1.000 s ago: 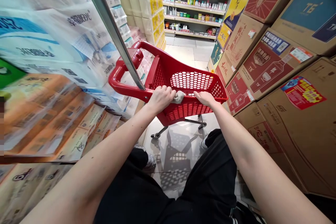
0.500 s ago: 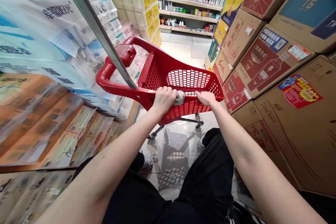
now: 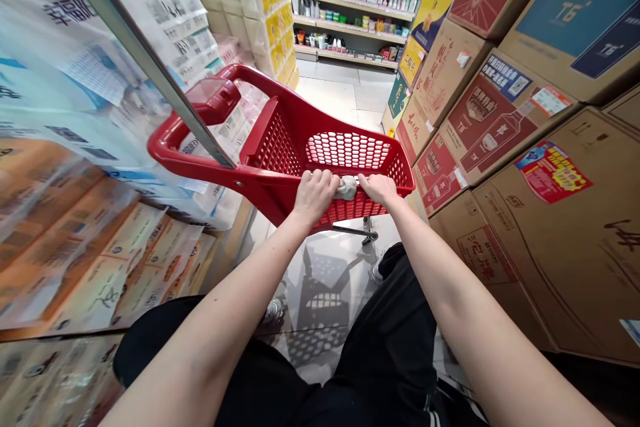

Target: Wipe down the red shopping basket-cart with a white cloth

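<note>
A red plastic shopping cart (image 3: 345,147) with a mesh basket stands on the tiled floor just ahead of me. My left hand (image 3: 314,193) is closed over the basket's near rim and also grips a small grey-white cloth (image 3: 347,187). My right hand (image 3: 379,188) is curled over the same rim just to the right, touching the cloth. The cart's red looped handle (image 3: 185,127) sticks out to the left, behind a slanted metal shelf post (image 3: 150,67). The basket looks empty.
Plastic-wrapped packs of tissue paper (image 3: 75,167) fill the shelving on the left. Stacked cardboard boxes (image 3: 550,167) wall the right side. The narrow tiled aisle (image 3: 345,90) runs ahead to shelves of bottles (image 3: 355,13). My black trousers and shoes show below.
The cart has shifted left and slightly nearer in view as I move along the aisle. My hands have drawn closer together on the rim.
</note>
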A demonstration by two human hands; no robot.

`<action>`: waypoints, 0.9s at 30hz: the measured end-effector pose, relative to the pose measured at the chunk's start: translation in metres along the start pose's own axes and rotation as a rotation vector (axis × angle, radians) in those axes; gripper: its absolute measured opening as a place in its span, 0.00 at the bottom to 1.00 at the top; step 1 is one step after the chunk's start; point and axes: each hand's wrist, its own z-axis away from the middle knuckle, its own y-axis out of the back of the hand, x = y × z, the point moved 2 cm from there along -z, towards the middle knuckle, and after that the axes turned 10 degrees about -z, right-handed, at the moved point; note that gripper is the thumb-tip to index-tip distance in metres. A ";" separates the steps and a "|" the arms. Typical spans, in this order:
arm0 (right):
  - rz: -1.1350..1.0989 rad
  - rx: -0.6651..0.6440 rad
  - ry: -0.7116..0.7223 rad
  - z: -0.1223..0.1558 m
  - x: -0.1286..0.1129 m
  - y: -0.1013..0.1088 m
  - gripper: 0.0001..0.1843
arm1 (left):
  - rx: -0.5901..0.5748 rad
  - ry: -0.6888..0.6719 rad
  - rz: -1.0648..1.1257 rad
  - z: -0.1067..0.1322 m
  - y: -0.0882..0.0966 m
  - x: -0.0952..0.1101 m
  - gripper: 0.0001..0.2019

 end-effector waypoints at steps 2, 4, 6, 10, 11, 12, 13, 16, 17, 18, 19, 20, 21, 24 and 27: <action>-0.005 0.001 -0.008 -0.001 0.001 0.001 0.39 | 0.017 -0.042 0.000 0.008 0.000 -0.012 0.16; -0.003 -0.009 -0.016 -0.002 0.002 0.001 0.38 | 0.028 -0.050 -0.003 0.019 0.001 -0.029 0.18; 0.002 -0.010 -0.019 -0.003 0.002 0.002 0.37 | 0.041 -0.061 -0.011 0.031 0.004 -0.049 0.21; -0.003 -0.005 -0.014 -0.003 -0.001 0.002 0.37 | 0.079 -0.087 -0.033 0.054 0.015 -0.082 0.26; -0.003 -0.004 -0.016 -0.003 -0.002 0.001 0.37 | 0.084 -0.092 -0.042 0.058 0.017 -0.087 0.27; -0.002 -0.004 -0.018 -0.002 -0.004 0.001 0.37 | 0.093 -0.088 -0.048 0.060 0.019 -0.090 0.27; -0.001 -0.004 -0.017 -0.001 -0.006 0.000 0.37 | 0.101 -0.077 -0.050 0.061 0.020 -0.092 0.27; -0.005 -0.004 -0.011 0.000 -0.012 -0.001 0.37 | 0.118 -0.033 -0.020 0.056 0.019 -0.093 0.24; -0.006 -0.004 -0.008 0.000 -0.013 -0.002 0.37 | 0.114 -0.031 -0.004 0.052 0.018 -0.093 0.22; -0.008 -0.002 -0.007 0.000 -0.014 -0.002 0.37 | 0.103 -0.037 0.010 0.047 0.017 -0.093 0.20; -0.008 0.003 -0.008 -0.001 -0.014 -0.002 0.37 | 0.090 -0.050 0.020 0.043 0.016 -0.094 0.18; -0.009 0.008 -0.010 -0.001 -0.014 -0.002 0.37 | 0.074 -0.066 0.029 0.039 0.016 -0.096 0.16; -0.010 0.012 -0.012 -0.001 -0.013 -0.002 0.37 | 0.057 -0.086 0.041 0.036 0.016 -0.098 0.16; -0.013 0.016 -0.007 -0.002 -0.010 -0.001 0.37 | 0.025 -0.142 0.080 0.038 0.018 -0.111 0.17; -0.002 0.012 -0.008 -0.002 -0.006 0.000 0.36 | 0.034 -0.140 0.087 0.052 0.023 -0.126 0.21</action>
